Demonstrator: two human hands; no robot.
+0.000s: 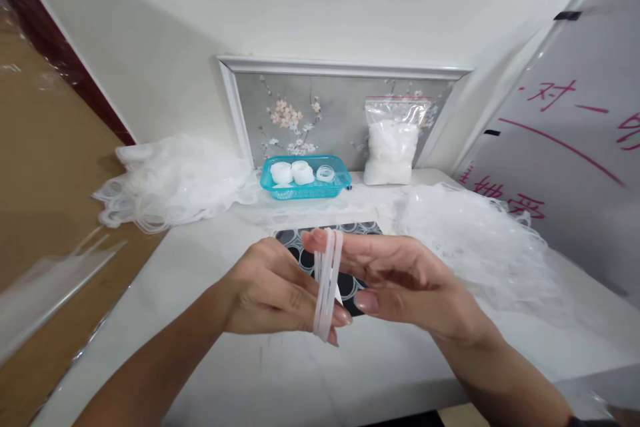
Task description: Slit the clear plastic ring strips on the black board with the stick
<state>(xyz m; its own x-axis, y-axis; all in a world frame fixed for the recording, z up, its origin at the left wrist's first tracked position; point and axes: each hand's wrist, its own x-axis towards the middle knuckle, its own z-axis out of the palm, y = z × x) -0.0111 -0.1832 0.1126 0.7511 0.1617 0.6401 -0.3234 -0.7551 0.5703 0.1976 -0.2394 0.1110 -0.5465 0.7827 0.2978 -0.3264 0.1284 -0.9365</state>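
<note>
A few translucent white rubber rings are stretched into a narrow upright loop between my two hands. My left hand has its fingers bunched together, with the thumb and fingertips poking through the loop's lower end. From the right, my right hand hooks its straightened index finger through the top of the loop, while its thumb stands apart below. Behind the rings a small white piece shows, partly hidden by my fingers. Under both hands lies a black mat patterned with circles.
A turquoise basket with bundled white rings stands at the back. Right of it leans a zip bag of white material. White ring heaps lie at left and right. A whiteboard borders the right side.
</note>
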